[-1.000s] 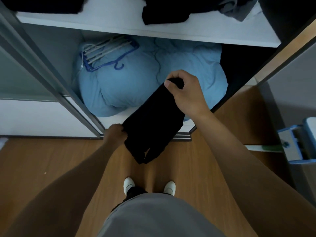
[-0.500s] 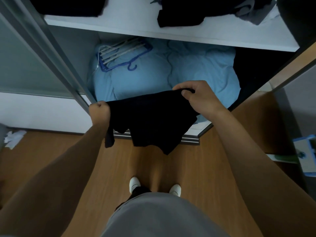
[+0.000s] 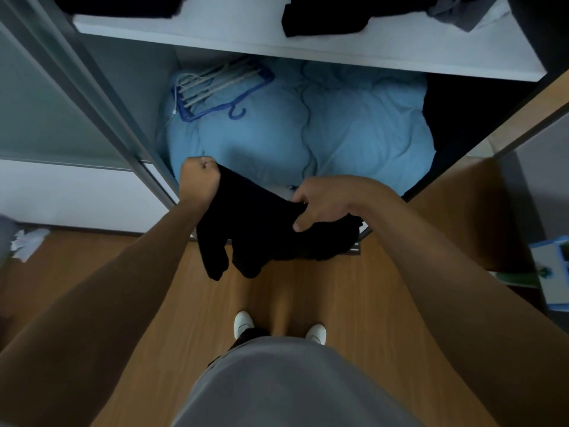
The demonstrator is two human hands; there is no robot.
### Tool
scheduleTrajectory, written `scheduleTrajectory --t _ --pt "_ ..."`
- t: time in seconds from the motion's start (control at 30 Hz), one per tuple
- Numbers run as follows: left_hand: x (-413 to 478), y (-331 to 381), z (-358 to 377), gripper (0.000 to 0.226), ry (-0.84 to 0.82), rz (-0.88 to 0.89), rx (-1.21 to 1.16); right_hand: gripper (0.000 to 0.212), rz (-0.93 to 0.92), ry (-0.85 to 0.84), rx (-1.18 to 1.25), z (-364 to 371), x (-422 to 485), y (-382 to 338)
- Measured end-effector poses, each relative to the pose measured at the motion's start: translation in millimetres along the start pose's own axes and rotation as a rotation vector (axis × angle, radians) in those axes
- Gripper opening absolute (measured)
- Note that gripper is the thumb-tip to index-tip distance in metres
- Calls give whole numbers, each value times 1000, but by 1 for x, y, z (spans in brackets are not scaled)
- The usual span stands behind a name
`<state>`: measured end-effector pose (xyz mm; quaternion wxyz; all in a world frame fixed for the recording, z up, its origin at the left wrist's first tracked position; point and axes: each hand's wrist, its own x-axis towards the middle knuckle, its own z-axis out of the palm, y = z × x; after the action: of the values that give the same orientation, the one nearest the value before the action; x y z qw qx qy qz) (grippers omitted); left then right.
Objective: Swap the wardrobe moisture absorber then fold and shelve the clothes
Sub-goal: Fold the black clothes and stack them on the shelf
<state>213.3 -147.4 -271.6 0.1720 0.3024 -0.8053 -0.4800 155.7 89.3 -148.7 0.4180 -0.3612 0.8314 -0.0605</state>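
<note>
A black garment (image 3: pixel 264 229) hangs in the air in front of the open wardrobe, above the wooden floor. My left hand (image 3: pixel 199 180) grips its upper left end in a closed fist. My right hand (image 3: pixel 320 204) grips the bunched cloth at the right, fingers curled round it. Two loose ends of the garment dangle below my left forearm. On the white shelf (image 3: pixel 246 35) above lie dark folded clothes (image 3: pixel 335 16) and a grey piece (image 3: pixel 462 13). No moisture absorber shows in view.
A light blue duvet (image 3: pixel 308 131) fills the wardrobe bottom, with a blue hanger bundle (image 3: pixel 221 87) on it. The sliding door frame (image 3: pixel 101 97) stands at the left. Crumpled paper (image 3: pixel 27 243) lies on the floor at left, a blue-white box (image 3: pixel 554 272) at right.
My right hand dropped lower and bunched the cloth, and my left hand rose and moved toward the wardrobe. The garment went from spread wide to gathered between the hands.
</note>
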Motion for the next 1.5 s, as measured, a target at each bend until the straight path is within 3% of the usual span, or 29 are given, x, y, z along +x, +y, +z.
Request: scheduleTrajectory --t 0.13,0.33,0.43,0.53,0.77,0.83,0.93,1.0,1.1,1.2,1.43,1.5 --pt "-1 2 17 20 -78 -97 -103 16 -85 52 -19 -5 -3 -5" --pt "-15 12 46 39 -325 -182 -199 55 -160 80 151 -2 -3 -7" --pt "-31 18 58 30 -489 -197 -309 64 -140 138 221 -3 0 -5" --pt "-45 14 64 18 -589 -331 -342 67 -111 182 330 -4 -1 -2" --pt "-77 -6 59 34 -685 -449 -602 65 -116 174 754 0 0 15" --pt "-82 -10 60 29 -612 -373 -505 64 -117 167 851 2 3 17" --pt "-85 -7 59 27 -337 -250 -327 64 -134 165 966 5 6 18" --pt "-84 -3 56 30 -296 -238 -303 62 -131 179 1025 6 9 19" --pt "-79 2 45 22 -489 -117 -327 60 -122 188 986 4 10 18" --pt "-69 7 35 63 -706 38 -315 59 -127 161 747 0 8 14" --pt "-47 5 17 27 -976 270 172 48 -6 296 544 3 14 6" --pt "-49 -5 13 14 -1013 289 183 46 13 325 520 3 13 6"
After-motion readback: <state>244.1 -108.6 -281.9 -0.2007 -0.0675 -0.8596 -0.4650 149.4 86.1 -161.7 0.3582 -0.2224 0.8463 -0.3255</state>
